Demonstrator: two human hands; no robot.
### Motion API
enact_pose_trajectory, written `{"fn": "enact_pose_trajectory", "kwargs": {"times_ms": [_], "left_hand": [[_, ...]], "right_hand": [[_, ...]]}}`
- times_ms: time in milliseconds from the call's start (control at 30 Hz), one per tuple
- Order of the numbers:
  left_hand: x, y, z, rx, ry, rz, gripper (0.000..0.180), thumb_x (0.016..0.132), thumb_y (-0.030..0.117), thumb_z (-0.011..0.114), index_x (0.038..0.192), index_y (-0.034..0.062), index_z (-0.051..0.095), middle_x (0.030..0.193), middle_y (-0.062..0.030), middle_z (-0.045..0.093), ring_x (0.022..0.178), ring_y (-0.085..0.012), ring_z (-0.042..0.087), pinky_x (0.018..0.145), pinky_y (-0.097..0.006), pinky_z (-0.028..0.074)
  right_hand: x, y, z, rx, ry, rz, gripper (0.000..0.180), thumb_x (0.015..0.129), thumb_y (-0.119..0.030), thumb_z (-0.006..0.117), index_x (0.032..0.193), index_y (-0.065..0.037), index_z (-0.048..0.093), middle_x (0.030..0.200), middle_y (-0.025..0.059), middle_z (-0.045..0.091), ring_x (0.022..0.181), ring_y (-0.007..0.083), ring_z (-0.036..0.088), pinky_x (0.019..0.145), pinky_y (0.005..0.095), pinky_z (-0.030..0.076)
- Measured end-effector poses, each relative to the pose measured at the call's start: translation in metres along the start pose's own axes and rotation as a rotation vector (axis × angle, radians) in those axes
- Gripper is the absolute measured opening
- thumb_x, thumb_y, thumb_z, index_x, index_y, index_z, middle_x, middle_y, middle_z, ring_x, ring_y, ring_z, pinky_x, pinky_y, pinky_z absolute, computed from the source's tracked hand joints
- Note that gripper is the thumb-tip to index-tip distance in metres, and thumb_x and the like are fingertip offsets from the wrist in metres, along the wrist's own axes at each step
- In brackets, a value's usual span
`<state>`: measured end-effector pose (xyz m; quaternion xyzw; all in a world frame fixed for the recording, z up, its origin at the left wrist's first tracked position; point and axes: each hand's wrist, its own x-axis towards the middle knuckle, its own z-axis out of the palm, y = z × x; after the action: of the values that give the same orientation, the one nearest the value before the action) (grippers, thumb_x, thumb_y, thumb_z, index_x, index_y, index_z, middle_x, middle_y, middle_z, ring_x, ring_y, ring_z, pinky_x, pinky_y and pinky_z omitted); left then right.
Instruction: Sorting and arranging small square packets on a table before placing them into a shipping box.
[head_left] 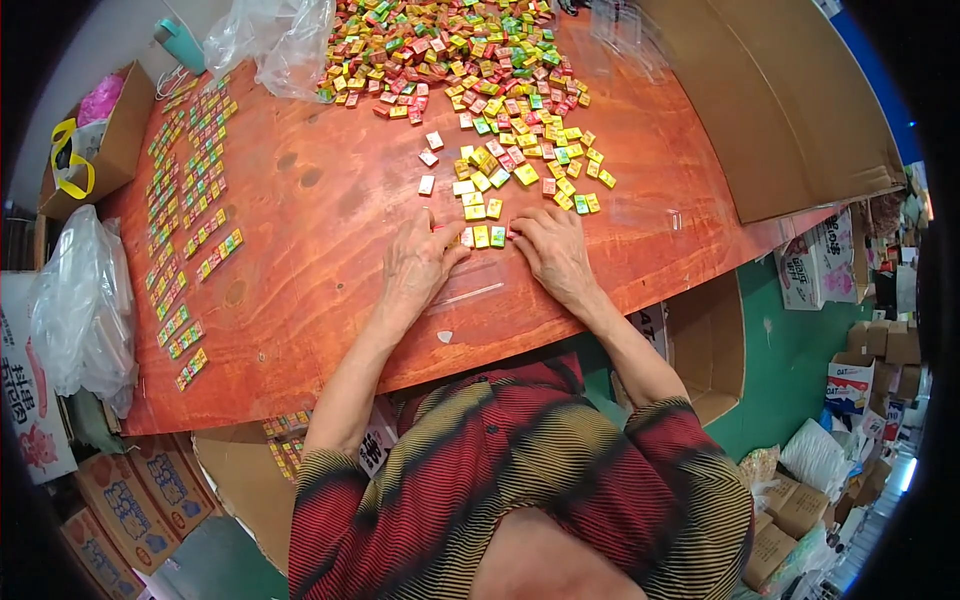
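Note:
A short row of small, brightly coloured boxes, yellow, green and red, lies on the reddish wooden table in front of me. My left hand curls its fingers round the left end of this row, a bit of red showing at the fingertips. At the right end, my right hand pinches in the same way, with red also peeking out by its fingers. The fingers partly hide the end boxes. Just nearer to me lies a flat transparent plastic tray. Beyond the row, more loose boxes lie close to my fingertips.
A big heap of small boxes covers the far middle. Grouped rows of boxes line the table's left side. Plastic bags lie far left, and a cardboard carton stands at right. A small whitish piece lies near the front edge.

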<state>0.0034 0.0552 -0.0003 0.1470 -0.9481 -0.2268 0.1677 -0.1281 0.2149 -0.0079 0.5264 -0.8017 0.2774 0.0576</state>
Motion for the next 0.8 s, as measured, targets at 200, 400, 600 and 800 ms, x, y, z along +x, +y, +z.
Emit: {"fn": "enact_pose_trajectory", "kwargs": {"times_ms": [200,400,600,800], "left_hand": [[0.000,-0.004,-0.002,-0.020,-0.026,0.020,0.035,0.067,0.023,0.071,0.100,0.0148,0.062,0.083,-0.0106,0.048,0.079,-0.0275,0.053,0.065,-0.039,0.045],[0.000,-0.005,-0.015,-0.049,-0.043,0.004,0.046,0.068,0.016,0.071,0.111,0.0122,0.055,0.089,-0.0115,0.049,0.080,-0.0273,0.054,0.068,-0.037,0.045],[-0.003,-0.014,-0.016,-0.171,-0.088,-0.047,0.044,0.068,0.010,0.071,0.109,0.0100,0.056,0.094,-0.0123,0.051,0.086,-0.0288,0.054,0.072,-0.038,0.046],[-0.001,-0.008,-0.010,-0.164,-0.048,0.020,0.044,0.066,0.008,0.071,0.108,0.0076,0.056,0.093,-0.0120,0.051,0.085,-0.0286,0.054,0.072,-0.036,0.045]], "right_hand": [[0.005,-0.003,-0.005,0.004,0.001,-0.081,0.026,0.074,-0.012,0.063,0.099,-0.007,0.059,0.102,0.0060,0.058,0.099,0.0240,0.050,0.084,0.0368,0.036],[0.003,0.009,-0.017,-0.122,-0.037,-0.006,0.028,0.074,-0.011,0.062,0.101,-0.007,0.060,0.106,0.0075,0.057,0.098,0.0250,0.051,0.082,0.0370,0.037],[0.010,-0.018,-0.020,-0.020,-0.050,0.020,0.028,0.076,-0.012,0.061,0.103,-0.006,0.056,0.103,0.0100,0.055,0.093,0.0285,0.051,0.077,0.0393,0.041],[0.014,-0.027,-0.003,0.071,-0.269,0.150,0.029,0.077,-0.013,0.060,0.104,-0.004,0.053,0.099,0.0129,0.052,0.090,0.0292,0.053,0.073,0.0371,0.045]]}}
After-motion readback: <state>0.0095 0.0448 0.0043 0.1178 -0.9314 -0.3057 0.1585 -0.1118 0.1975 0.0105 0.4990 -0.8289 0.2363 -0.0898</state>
